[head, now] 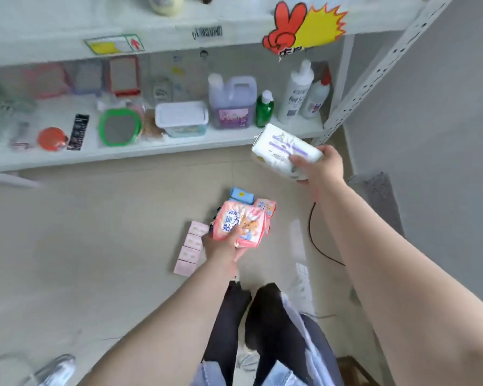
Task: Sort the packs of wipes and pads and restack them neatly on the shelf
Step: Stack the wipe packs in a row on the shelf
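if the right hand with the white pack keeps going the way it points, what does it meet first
Probably the shelf's front edge near the green bottle; the right hand aims its white wipes pack up-left toward it, though depth is unclear.

We face a white metal shelf unit (162, 151) with a perforated upright (374, 79), pale beige tiled floor (95, 246) below us, plain grey wall (444, 107) to our right, soft even light.
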Demonstrator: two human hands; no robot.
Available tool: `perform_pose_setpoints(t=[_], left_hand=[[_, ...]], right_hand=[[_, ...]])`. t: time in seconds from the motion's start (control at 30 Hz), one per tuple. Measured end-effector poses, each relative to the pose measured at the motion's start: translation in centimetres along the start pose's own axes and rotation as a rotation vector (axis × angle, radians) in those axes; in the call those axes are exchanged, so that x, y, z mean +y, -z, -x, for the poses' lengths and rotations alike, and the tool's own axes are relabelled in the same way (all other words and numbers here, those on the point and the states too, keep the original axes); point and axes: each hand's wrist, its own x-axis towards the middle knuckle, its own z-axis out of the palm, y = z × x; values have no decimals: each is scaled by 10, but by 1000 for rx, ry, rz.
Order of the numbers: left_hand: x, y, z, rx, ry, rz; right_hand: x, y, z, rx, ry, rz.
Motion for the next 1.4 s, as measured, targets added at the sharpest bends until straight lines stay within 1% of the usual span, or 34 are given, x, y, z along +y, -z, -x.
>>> perform_pose_setpoints(t=[0.13, 0.2, 0.27, 0.47, 0.67, 0.83, 0.9, 1.03, 1.17, 1.27, 1.4], left_hand=[[56, 12, 60, 15, -64, 73], [76, 18, 87, -17, -91, 109], [91, 27, 105, -55, -101, 126], [129, 71, 143, -27, -174, 184], [185, 130, 152, -27, -255, 284], [251, 193, 150, -40, -316, 337], [286, 229, 142, -54, -336, 348], [370, 308, 125, -21, -370, 365], [449, 370, 114, -71, -393, 318], [501, 398, 104, -94, -388, 284], [567, 417, 84, -99, -414, 287]], right_hand=[[-62, 13, 71, -28, 73, 4], [-81, 16, 100, -51, 113, 1], [-93, 15, 123, -92, 132, -35], [-115, -1, 186, -163, 179, -24], [-147, -45, 237, -225, 207, -16], [-171, -116, 272, -254, 240, 40], [-177, -162, 287, -261, 240, 61], [-190, -261, 318, -311, 223, 18], [-202, -348, 342, -344, 185, -15], [-214, -398, 357, -357, 180, -27], [-239, -451, 359, -356, 210, -11]])
